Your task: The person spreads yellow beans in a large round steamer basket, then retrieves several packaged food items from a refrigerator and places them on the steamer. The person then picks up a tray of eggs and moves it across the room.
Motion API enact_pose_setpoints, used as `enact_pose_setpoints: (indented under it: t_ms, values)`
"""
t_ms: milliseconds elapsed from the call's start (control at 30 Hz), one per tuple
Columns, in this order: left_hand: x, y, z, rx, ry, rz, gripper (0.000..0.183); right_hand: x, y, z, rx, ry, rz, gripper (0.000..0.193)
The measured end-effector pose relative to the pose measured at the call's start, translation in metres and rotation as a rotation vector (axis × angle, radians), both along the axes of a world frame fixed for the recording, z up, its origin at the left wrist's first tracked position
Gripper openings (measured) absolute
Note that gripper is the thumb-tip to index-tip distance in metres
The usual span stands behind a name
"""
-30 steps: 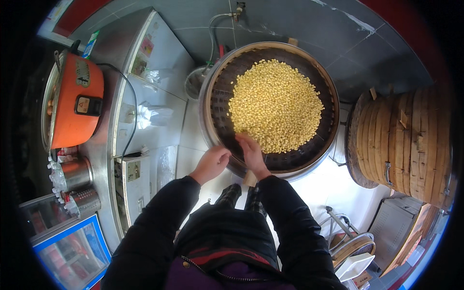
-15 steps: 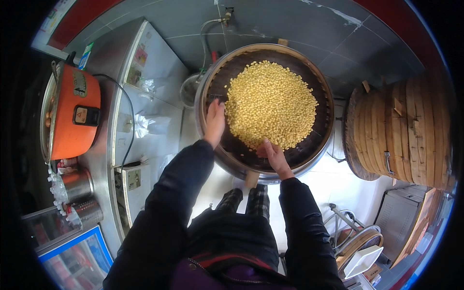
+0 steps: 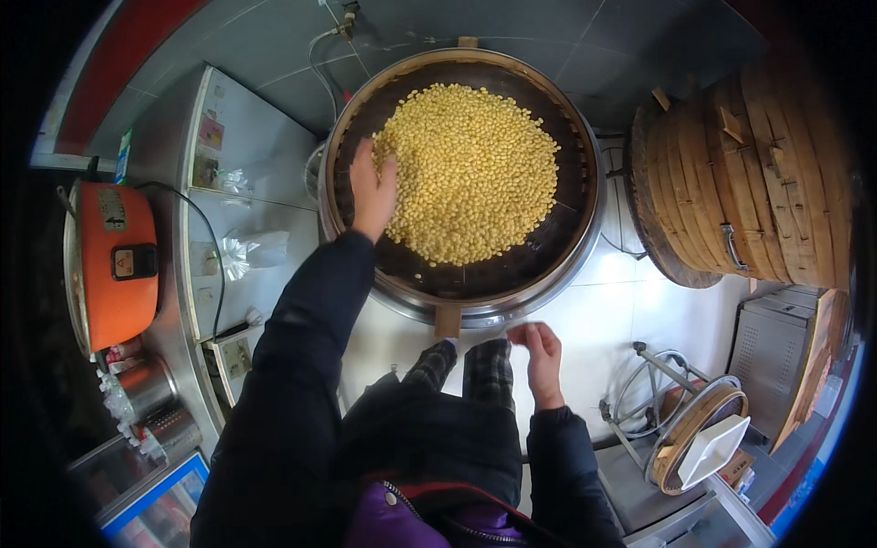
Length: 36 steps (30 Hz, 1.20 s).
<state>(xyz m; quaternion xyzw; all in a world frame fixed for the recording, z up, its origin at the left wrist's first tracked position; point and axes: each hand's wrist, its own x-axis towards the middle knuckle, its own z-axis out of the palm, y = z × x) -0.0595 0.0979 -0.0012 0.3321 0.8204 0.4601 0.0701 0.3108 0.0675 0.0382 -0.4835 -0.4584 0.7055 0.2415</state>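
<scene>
Beans (image 3: 470, 173) are lying in one big loose heap in the round dark tray (image 3: 466, 285), right in front of me. My left hand (image 3: 373, 190) is resting at the left edge of the heap, fingers up and a bit apart, thumb standing off toward the beans. It's open and not visibly gripping anything, though I can't tell what the palm side is touching. I'm guessing that shape is suiting loose stuff: an open hand would be working like a little wall where pinching wouldn't.

My right hand (image 3: 541, 361) is hanging outside the tray, above the floor, with the fingers curling loosely. Can't tell if they're closing on anything. It's probably hanging there to be out of the way.

The tray is sitting over a metal pot (image 3: 539, 300), and wood is poking out at the near end (image 3: 448, 321) and the far end (image 3: 468, 42), so I'm figuring a bar is propping it up.

Counts: I'm seeing one tray, one pot, two bits of wood, one orange cooker (image 3: 119, 265), one white tub (image 3: 714, 450). One stray bean (image 3: 417, 276) is lying clear at the near side. The heap itself? I'm not even trying, way too many.
</scene>
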Motion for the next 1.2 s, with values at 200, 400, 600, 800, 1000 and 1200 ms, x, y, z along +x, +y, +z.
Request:
enact_pose_setpoints:
  t_ms: [200, 400, 600, 800, 1000, 1200]
  values:
    - [0.069, -0.085, 0.028, -0.664, -0.408, -0.776, 0.015, 0.035, -0.043, -0.001, -0.182, 0.001, -0.043, 0.027]
    - [0.087, -0.098, 0.019, -0.606, 0.175, -0.650, 0.015, 0.060, -0.055, -0.009, -0.145, 0.020, -0.067, 0.027]
    - [0.088, -0.092, 0.011, -0.669, 0.046, -0.642, 0.014, 0.087, -0.068, -0.020, -0.140, 0.026, -0.113, 0.027]
    - [0.096, -0.090, 0.015, -0.582, 0.081, -0.506, 0.010, 0.110, -0.090, -0.019, -0.141, -0.039, -0.167, 0.027]
    - [0.062, -0.032, 0.056, -0.367, 0.175, -0.396, 0.044, 0.144, -0.111, -0.009, -0.150, -0.035, -0.275, 0.026]
    - [0.110, -0.060, 0.010, -0.076, -0.137, -0.450, 0.048, 0.197, -0.183, -0.010, -0.106, -0.304, -0.229, 0.022]
